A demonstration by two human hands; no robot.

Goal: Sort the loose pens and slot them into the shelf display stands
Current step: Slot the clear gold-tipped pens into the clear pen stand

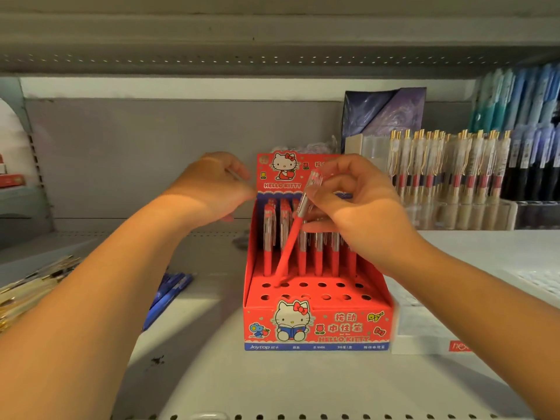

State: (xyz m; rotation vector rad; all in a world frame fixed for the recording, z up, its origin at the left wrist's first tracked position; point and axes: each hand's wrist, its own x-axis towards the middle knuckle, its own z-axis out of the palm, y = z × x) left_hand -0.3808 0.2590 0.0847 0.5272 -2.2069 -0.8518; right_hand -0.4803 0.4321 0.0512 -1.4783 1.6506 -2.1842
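Plainly, the red display stand (339, 327) read "HELLO KITTY" on header and front, with "Joytop" on its blue strip. The right hand (357, 213) pinched a tilted red pen (291, 241), its tip at a hole in the stand's front rows. The left hand (212, 189) curled beside the header; what it gripped, if anything, was unclear. Loose blue pens (169, 295) lay left of the stand.

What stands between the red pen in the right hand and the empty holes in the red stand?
Nothing visible. The right hand holds the red pen tilted, its tip down at the rear row of empty holes in the red stand. The standing pens are all behind that row.
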